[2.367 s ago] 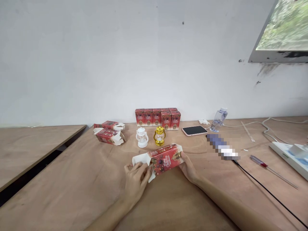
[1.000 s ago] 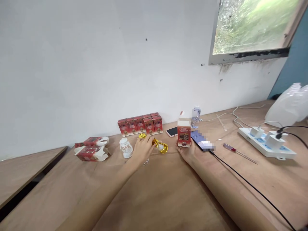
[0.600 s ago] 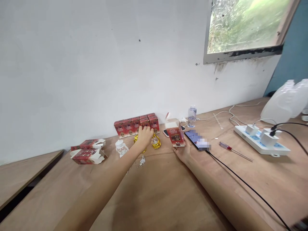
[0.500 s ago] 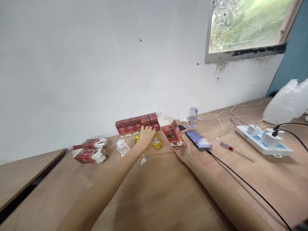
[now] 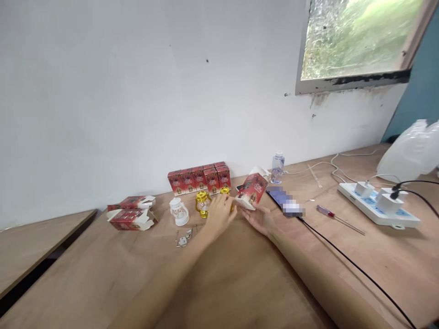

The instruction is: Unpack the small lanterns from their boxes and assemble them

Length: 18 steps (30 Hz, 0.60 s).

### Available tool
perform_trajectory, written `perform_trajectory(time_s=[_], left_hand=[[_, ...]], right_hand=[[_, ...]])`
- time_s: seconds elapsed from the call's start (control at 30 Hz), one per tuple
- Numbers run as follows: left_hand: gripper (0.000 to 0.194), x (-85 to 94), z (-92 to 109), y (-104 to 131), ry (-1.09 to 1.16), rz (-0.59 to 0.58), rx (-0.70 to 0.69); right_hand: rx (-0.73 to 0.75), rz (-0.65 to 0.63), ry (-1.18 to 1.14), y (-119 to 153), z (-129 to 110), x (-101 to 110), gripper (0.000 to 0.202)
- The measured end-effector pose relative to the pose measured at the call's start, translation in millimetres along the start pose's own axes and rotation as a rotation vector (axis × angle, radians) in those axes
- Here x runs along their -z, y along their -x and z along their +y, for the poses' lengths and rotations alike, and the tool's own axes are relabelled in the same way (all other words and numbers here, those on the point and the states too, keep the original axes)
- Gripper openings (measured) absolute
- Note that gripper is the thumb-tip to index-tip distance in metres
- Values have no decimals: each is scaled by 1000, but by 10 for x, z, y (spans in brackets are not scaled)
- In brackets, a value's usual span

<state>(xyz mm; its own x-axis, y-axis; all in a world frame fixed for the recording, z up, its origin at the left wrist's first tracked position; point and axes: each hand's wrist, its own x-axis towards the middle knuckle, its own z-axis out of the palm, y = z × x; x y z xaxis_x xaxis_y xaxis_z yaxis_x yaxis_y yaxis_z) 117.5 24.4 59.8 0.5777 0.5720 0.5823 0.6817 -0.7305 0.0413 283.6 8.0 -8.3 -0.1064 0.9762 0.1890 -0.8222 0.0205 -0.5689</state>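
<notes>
The right hand [image 5: 259, 220] supports the tilted red box [image 5: 255, 186] above the counter [image 5: 240, 269], fingers gripping its lower end, apparently leaving the flapped end unobstructed; the left hand [image 5: 218, 214] overlaps a golden lantern [image 5: 224, 190], its finger closure indeterminable.

Your left hand [image 5: 220, 212] reaches forward, palm down, fingers bent; your right hand [image 5: 259, 220] is turned palm up

This looks like a makeshift packing workspace: a plain wooden worktable [image 5: 219, 274] (bare wall [image 5: 137, 100] behind it, rather scuffed) with gift boxes [image 5: 192, 179], lanterns [image 5: 203, 204] and a screwdriver [image 5: 339, 219].
</notes>
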Motion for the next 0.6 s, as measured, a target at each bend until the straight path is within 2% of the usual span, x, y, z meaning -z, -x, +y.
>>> perform_trajectory(time_s=[0.13, 0.3, 0.43, 0.6], left_hand=[[23, -234, 169, 156, 189, 104, 80], [23, -462, 230, 101, 387, 298, 280], [26, -500, 287, 109, 495, 379, 310], [29, -478, 341, 184, 576, 392, 242]], right_hand=[[-83, -20, 68, -11, 22, 54, 29], [-139, -31, 139, -19, 35, 58, 35], [-119, -24, 141, -15, 38, 62, 32], [-149, -70, 150, -14, 49, 119, 27]])
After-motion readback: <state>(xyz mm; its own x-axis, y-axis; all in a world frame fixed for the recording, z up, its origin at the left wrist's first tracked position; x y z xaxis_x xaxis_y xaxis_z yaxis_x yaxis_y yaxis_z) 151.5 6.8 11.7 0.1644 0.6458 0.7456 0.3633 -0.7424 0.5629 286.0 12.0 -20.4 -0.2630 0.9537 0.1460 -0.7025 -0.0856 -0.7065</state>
